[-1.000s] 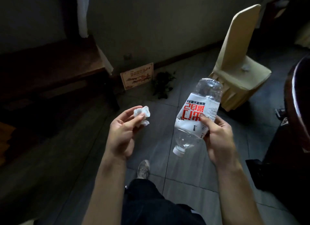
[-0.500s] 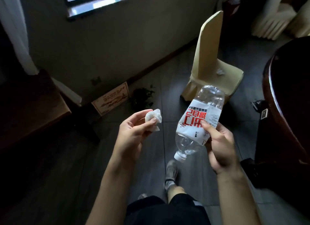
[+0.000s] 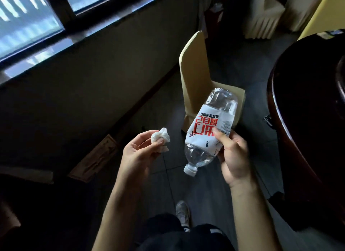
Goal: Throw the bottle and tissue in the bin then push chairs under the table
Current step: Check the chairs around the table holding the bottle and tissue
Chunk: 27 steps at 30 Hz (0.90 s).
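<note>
My right hand (image 3: 233,157) grips a clear plastic bottle (image 3: 211,131) with a white and red label, held upside down with its white cap pointing down and to the left. My left hand (image 3: 138,153) pinches a crumpled white tissue (image 3: 160,137) between thumb and fingers. A chair with a beige cover (image 3: 194,73) stands on the floor ahead, just beyond the bottle, apart from the dark round table (image 3: 302,105) at the right. No bin is in view.
A wall with a window (image 3: 28,26) runs along the left. A framed board (image 3: 93,157) leans low against the wall. More covered chairs (image 3: 265,13) stand at the far right. Grey floor tiles lie ahead; my shoe (image 3: 183,213) is below.
The view has swung up and to the right: the window and far chairs have come into sight and the beige chair is nearer. Both hands still hold the tissue and bottle the same way.
</note>
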{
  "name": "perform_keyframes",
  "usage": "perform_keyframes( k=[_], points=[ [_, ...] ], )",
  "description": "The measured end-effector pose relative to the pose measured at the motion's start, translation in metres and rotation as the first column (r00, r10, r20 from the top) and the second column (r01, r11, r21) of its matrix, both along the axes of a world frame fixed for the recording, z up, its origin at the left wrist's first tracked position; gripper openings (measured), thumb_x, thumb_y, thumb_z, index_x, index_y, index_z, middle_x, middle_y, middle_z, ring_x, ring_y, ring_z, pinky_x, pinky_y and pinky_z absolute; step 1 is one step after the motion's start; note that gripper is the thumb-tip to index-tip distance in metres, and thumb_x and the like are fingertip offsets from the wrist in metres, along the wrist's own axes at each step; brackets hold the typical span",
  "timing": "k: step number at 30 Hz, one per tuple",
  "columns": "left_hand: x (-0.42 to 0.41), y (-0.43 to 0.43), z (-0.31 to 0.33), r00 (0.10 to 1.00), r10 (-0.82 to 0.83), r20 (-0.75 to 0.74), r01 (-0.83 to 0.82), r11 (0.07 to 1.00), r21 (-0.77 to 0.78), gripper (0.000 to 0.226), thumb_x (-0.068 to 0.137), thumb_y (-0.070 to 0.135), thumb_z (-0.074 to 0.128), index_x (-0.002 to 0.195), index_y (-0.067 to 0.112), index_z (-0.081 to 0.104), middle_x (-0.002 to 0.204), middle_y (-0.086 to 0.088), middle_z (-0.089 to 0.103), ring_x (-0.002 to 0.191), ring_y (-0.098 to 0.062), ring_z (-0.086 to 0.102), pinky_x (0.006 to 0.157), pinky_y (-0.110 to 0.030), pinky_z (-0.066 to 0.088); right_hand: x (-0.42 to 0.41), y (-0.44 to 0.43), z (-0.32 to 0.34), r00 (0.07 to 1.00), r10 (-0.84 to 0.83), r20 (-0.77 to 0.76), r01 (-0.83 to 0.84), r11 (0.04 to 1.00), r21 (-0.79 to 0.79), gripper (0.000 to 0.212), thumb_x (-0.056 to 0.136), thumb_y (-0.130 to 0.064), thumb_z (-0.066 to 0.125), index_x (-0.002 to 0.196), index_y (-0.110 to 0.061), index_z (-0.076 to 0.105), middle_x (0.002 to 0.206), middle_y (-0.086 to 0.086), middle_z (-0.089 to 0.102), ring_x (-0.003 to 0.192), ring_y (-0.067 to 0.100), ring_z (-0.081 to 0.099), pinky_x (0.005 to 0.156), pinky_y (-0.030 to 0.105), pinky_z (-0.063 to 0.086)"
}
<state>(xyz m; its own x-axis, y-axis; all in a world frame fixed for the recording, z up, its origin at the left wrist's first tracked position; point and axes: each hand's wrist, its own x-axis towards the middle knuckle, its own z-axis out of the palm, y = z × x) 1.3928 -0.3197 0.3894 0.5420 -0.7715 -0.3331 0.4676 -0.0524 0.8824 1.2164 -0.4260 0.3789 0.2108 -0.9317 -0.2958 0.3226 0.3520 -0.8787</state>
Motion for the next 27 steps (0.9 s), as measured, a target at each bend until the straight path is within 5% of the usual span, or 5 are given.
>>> perform_keyframes(
  k=[15, 22, 27],
  points=[
    [0.028, -0.257, -0.048, 0.979, -0.179, -0.102, 0.189, 0.977, 0.1, 0.028, 0.085, 0.0, 0.071, 0.113, 0.002, 0.07, 0.089, -0.008, 0.076, 0.077, -0.016, 0.069, 0.073, -0.025, 0.057, -0.009, -0.188, -0.038, 0.952, -0.277, -0.134, 0.294, 0.946, 0.135, 0.016, 0.098, -0.005, 0.06, 0.103, -0.011, 0.074, 0.096, 0.0, 0.082, 0.089, 0.012, 0.077, 0.071, 0.022, 0.06],
    [0.062, -0.402, -0.073, 0.956, -0.258, -0.142, 0.278, 0.951, 0.139, 0.028, 0.084, 0.003, 0.073, 0.112, 0.003, 0.071, 0.091, -0.008, 0.076, 0.076, -0.016, 0.068, 0.083, -0.036, 0.052, 0.018, -0.315, -0.045, 0.898, -0.359, -0.254, 0.406, 0.899, 0.165, 0.015, 0.097, -0.006, 0.062, 0.101, -0.011, 0.075, 0.102, 0.003, 0.081, 0.098, 0.017, 0.076, 0.092, 0.038, 0.056],
    [0.084, -0.475, -0.097, 0.953, -0.267, -0.145, 0.294, 0.931, 0.217, 0.027, 0.087, 0.004, 0.072, 0.114, 0.002, 0.07, 0.097, -0.013, 0.076, 0.083, -0.02, 0.068, 0.08, -0.034, 0.055, 0.035, -0.391, -0.059, 0.876, -0.382, -0.293, 0.449, 0.869, 0.21, 0.015, 0.098, -0.005, 0.06, 0.103, -0.011, 0.073, 0.093, -0.002, 0.082, 0.086, 0.011, 0.077, 0.084, 0.035, 0.056]
  ],
)
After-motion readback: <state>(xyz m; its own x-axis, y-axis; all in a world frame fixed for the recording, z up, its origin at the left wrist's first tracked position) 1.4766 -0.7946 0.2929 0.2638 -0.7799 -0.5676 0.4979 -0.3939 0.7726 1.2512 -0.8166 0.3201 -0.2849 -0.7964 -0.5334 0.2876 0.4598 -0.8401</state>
